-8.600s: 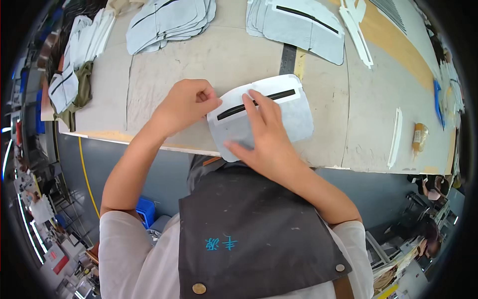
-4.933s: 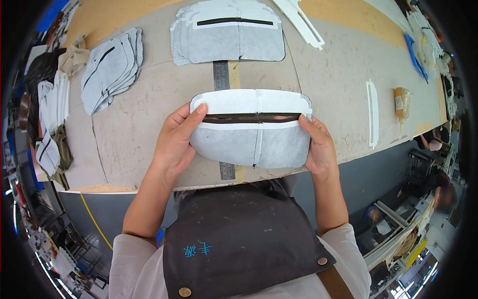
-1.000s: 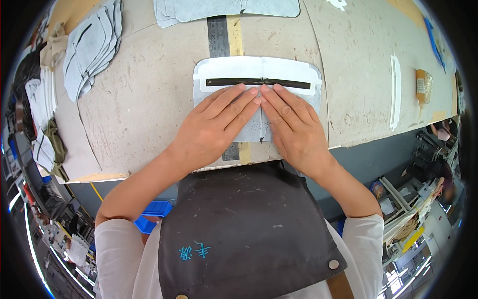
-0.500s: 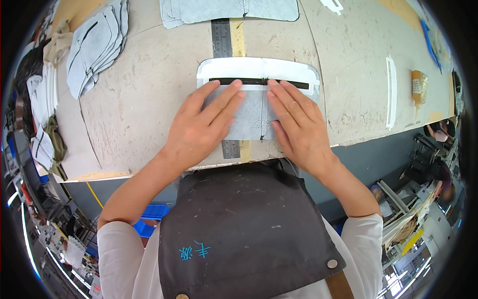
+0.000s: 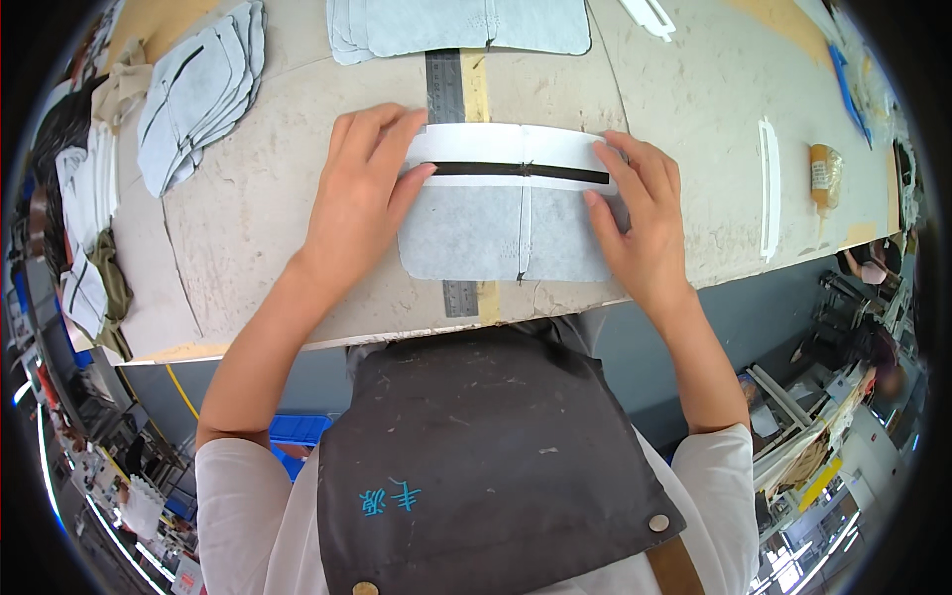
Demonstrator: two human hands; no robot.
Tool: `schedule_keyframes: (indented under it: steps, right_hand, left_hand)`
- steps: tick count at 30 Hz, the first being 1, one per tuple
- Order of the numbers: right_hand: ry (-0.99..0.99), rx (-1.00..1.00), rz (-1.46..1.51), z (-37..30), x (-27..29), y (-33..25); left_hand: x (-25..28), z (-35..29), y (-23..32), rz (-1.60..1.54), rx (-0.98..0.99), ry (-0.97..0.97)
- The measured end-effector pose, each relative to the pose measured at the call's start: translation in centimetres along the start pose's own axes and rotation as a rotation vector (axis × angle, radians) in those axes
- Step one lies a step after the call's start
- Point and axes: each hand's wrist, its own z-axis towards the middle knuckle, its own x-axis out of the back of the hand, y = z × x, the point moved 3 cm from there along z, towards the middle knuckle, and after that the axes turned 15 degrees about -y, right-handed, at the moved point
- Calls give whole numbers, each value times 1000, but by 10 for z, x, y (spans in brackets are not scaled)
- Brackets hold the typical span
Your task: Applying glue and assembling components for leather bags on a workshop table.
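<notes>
A pale grey panel (image 5: 461,233) with rounded corners lies before me on the worktable. Across its upper part runs a white band (image 5: 476,141) with a long black strip (image 5: 476,170) along a slot. My left hand (image 5: 362,188) has the panel's upper left end, its thumb on the surface by the strip's end and its fingers at the top corner. At the upper right end, my right hand (image 5: 640,203) holds the edge in the same manner, thumb below the fingertips. Both upper corners are partly hidden by the fingers.
A metal ruler (image 5: 460,297) and a yellow strip (image 5: 487,302) lie under the panel. Grey pieces are stacked at the far side (image 5: 456,25) and far left (image 5: 198,99). To the right are a white frame strip (image 5: 770,188), an amber bottle (image 5: 823,178) and a blue tool (image 5: 849,94).
My hands were lying flat with fingertips on the black strip. They have moved apart to the panel's left and right ends and now hold its edges.
</notes>
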Motion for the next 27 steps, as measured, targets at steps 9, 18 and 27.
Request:
schedule_keyframes:
  steps: [9, 18, 27]
  right_hand:
    - [-170, -180, 309, 26, 14, 24]
    - [265, -221, 1135, 106, 38, 47]
    - [324, -130, 616, 171, 34, 45]
  left_hand:
    - [6, 21, -17, -350, 158, -267]
    - [69, -21, -134, 180, 349, 468]
    - [84, -24, -170, -9, 401, 335]
